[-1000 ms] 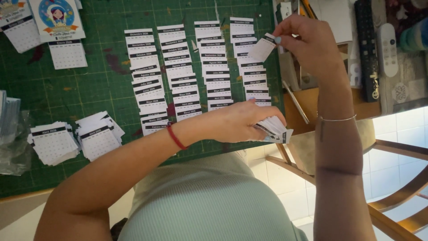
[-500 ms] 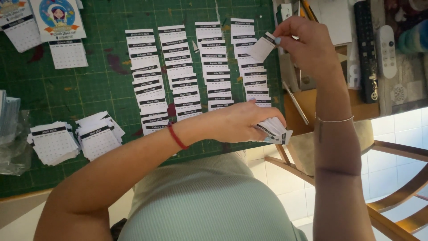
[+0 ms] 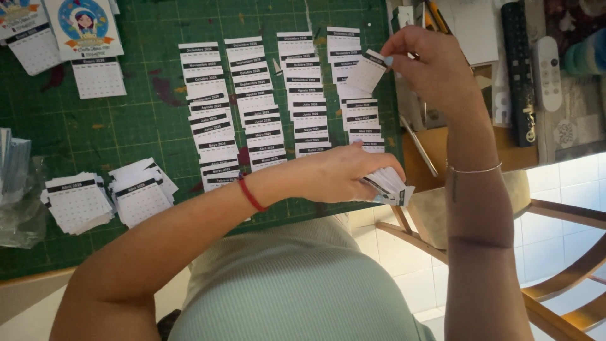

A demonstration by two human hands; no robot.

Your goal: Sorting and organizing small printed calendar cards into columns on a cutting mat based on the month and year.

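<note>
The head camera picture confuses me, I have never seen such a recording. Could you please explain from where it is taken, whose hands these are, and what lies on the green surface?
There is no machine here. One camera sits on a person's head and looks down, so you see their own chest and arms at the bottom. The left hand, with a red wrist band, grips a small stack of cards. The right hand pinches a single card with its fingers, raised over the table. On the green cutting mat lie four columns of small calendar slips, overlapping, and two loose piles at the left. A dark remote control lies beyond the mat, to the right.
</note>
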